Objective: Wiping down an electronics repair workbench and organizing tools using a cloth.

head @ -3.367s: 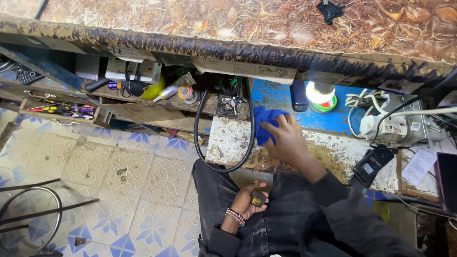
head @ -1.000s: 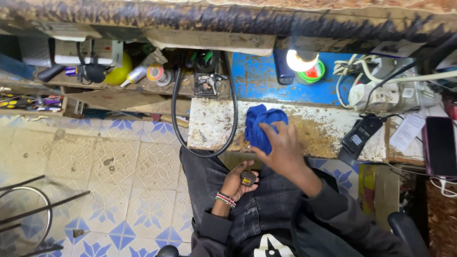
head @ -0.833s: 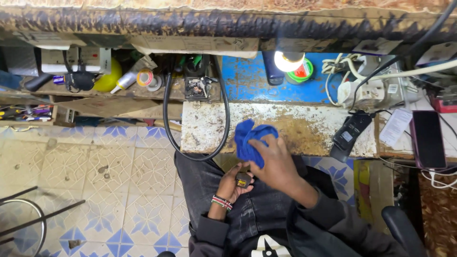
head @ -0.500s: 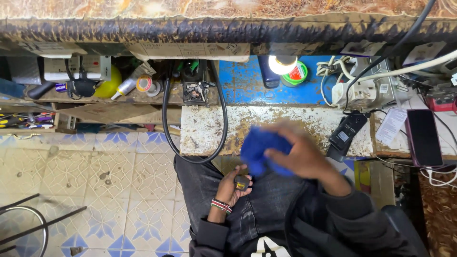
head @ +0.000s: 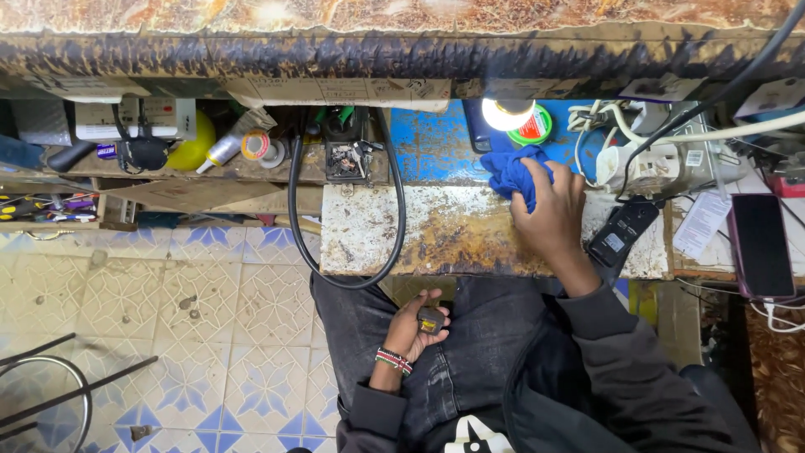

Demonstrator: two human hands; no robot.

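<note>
My right hand presses a crumpled blue cloth onto the worn, rust-stained bench top, near the blue-painted part at the back. My left hand rests on my lap over dark jeans, its fingers closed around a small dark blocky part. A beaded bracelet circles that wrist. A thick black cable loops down over the bench's left side.
A lit bulb and a green-rimmed tin sit at the bench's back. A white power strip, a black meter and a dark phone lie to the right. Shelves at left hold a yellow bottle, tape and screwdrivers. Tiled floor below.
My right hand carried the blue cloth from near my lap back up and rightward onto the bench. The left hand stayed on my lap with the small part.
</note>
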